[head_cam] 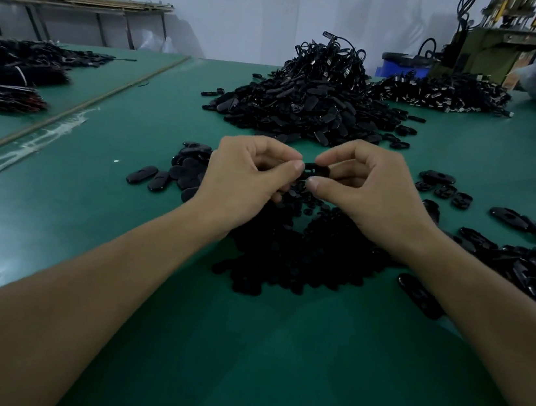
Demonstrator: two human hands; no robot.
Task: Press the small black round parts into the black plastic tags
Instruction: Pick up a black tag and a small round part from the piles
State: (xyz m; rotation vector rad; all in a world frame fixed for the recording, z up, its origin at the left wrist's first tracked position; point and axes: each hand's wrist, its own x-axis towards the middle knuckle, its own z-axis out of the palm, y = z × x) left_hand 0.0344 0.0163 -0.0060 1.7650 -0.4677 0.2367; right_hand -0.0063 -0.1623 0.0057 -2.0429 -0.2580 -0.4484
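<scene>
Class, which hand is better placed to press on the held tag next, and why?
Probably the left hand: its thumb tip lies on one end of the tag, while the right hand pinches the other end, steadying it.

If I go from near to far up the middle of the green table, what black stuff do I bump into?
heap of small round parts → tag pinched between left hand and right hand → big pile of tags
</scene>
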